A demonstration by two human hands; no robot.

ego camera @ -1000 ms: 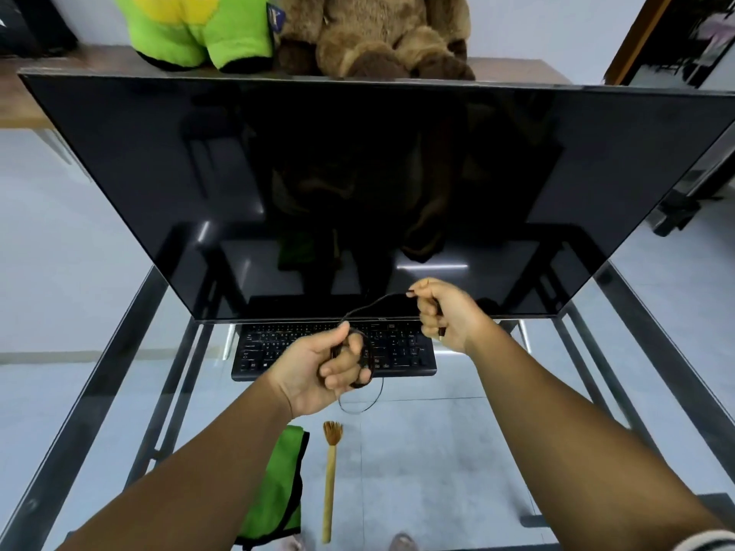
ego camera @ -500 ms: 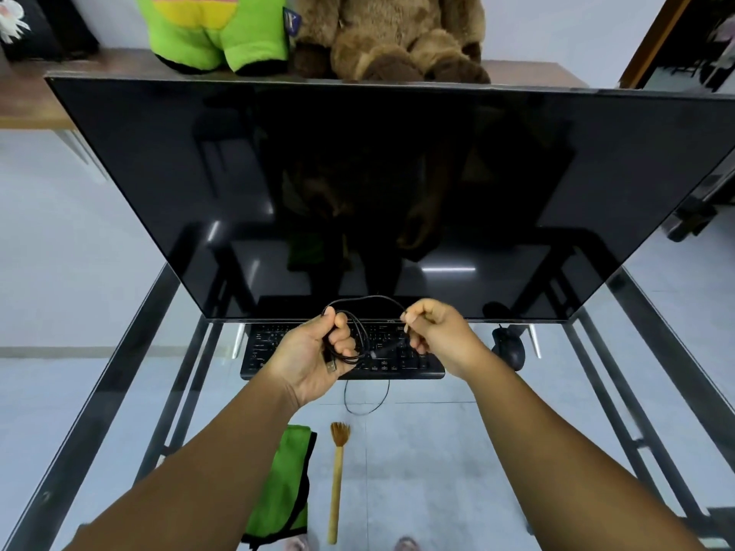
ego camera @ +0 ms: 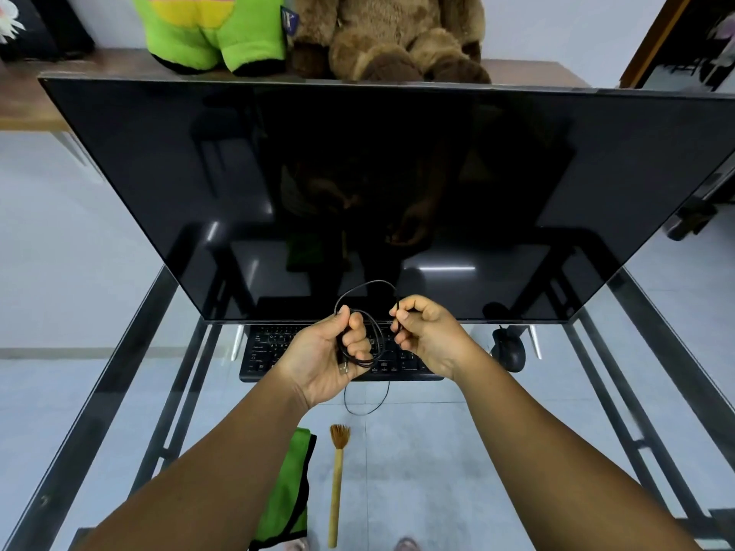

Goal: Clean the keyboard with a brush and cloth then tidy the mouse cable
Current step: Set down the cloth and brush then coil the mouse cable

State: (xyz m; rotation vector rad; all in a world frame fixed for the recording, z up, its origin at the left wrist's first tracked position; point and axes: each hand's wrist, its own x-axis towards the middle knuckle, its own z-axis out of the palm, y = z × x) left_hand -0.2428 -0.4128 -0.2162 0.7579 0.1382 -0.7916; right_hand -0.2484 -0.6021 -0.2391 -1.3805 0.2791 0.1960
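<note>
Above the keyboard (ego camera: 274, 353), the left hand (ego camera: 330, 357) grips coiled loops of the mouse cable (ego camera: 364, 290); the right hand (ego camera: 427, 336) pinches the cable. Mouse (ego camera: 509, 347) sits right; cloth (ego camera: 288, 491) and brush (ego camera: 337, 483) lie on the glass worktop (ego camera: 457, 451).

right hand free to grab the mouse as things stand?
Probably not yet: the right hand is pinching the mouse cable, coiled in the left hand. The mouse sits unobstructed on the glass to its right.

Glossy black monitor (ego camera: 358, 184); clear glass tabletop (ego camera: 457, 471); wooden brush (ego camera: 337, 491); green cloth (ego camera: 288, 499); matt plastic keyboard (ego camera: 270, 351); plush toys (ego camera: 393, 33).
</note>
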